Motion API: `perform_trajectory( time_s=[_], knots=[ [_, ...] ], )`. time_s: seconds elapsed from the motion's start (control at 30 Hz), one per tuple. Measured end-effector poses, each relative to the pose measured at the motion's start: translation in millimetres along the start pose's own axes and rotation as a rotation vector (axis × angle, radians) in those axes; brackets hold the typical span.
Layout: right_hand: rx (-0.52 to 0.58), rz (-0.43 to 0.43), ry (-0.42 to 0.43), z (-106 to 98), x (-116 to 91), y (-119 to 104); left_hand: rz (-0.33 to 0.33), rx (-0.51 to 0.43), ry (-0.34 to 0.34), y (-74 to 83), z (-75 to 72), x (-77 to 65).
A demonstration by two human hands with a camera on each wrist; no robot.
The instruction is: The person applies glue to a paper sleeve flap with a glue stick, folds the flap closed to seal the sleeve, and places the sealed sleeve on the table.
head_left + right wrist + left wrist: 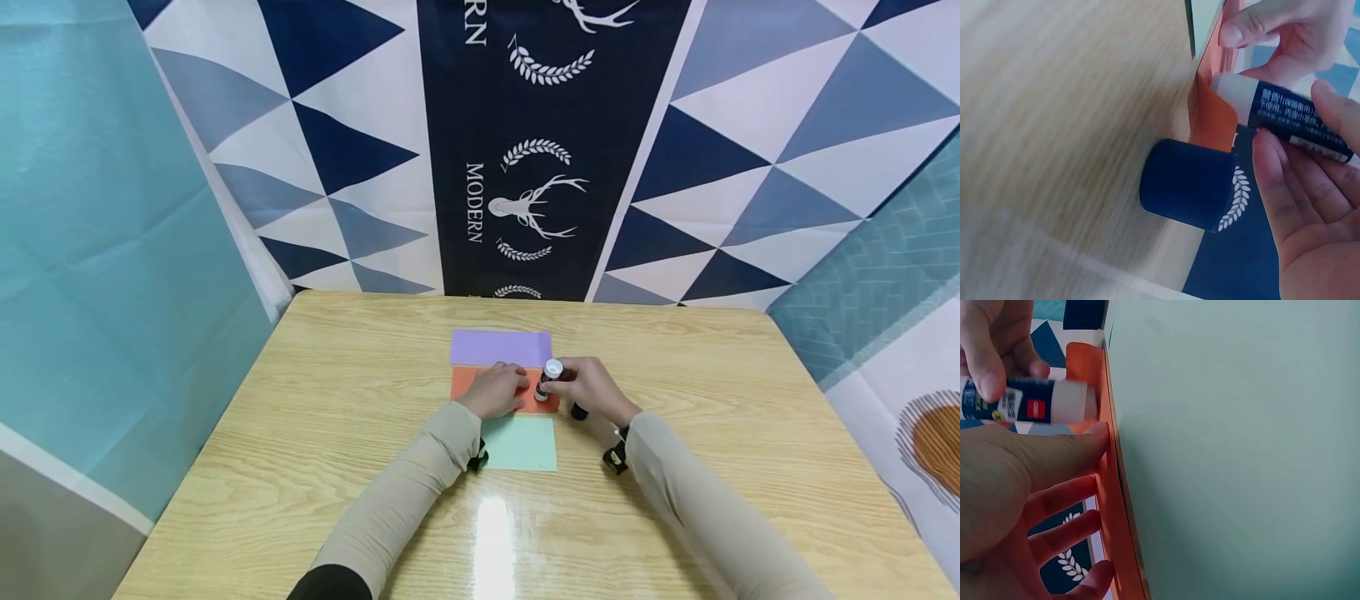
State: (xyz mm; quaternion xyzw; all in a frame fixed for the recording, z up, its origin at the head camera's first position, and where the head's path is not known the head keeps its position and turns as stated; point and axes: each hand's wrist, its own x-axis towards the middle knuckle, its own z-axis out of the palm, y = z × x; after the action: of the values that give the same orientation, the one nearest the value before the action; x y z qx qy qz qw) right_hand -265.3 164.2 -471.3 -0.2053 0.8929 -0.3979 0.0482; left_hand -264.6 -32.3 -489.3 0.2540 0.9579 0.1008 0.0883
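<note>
My right hand (592, 390) grips a glue stick (1294, 119) with a dark label, its white base up and its tip down at the orange paper (465, 382). In the right wrist view the tip appears to touch the paper near its right end. Just left of the stick, my left hand (495, 390) rests on the orange paper, thumb and loosely spread fingertips pressing it. A dark round glue cap (1186, 184) stands on the table beside the right hand. Mint green paper (521, 446) lies on the near side of the orange paper.
Purple paper (498, 347) lies beyond the orange sheet, its right end folded or creased. All of it sits on a light wood table (360, 375). A patterned cloth (352, 150) hangs behind the far edge, and a teal cloth (112, 208) at the left.
</note>
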Motion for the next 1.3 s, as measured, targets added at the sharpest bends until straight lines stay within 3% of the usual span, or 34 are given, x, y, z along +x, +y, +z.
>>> perform_trajectory(
  time_s=[0.33,0.7,1.0,1.3],
  knots=[
    [-0.043,0.037,0.065,-3.1,24.9,6.0,0.003,-0.005,0.003,-0.4,-0.7,1.9],
    [-0.028,0.078,0.110,-1.9,34.2,8.9,0.024,0.011,0.004,-1.7,-2.7,2.3],
    [-0.070,0.055,0.104,2.5,21.3,6.3,0.012,-0.008,-0.008,-2.1,-1.1,1.7],
    [-0.083,-0.055,0.099,8.2,1.8,2.0,0.003,-0.016,0.002,-0.6,-1.3,-0.5]
  ],
)
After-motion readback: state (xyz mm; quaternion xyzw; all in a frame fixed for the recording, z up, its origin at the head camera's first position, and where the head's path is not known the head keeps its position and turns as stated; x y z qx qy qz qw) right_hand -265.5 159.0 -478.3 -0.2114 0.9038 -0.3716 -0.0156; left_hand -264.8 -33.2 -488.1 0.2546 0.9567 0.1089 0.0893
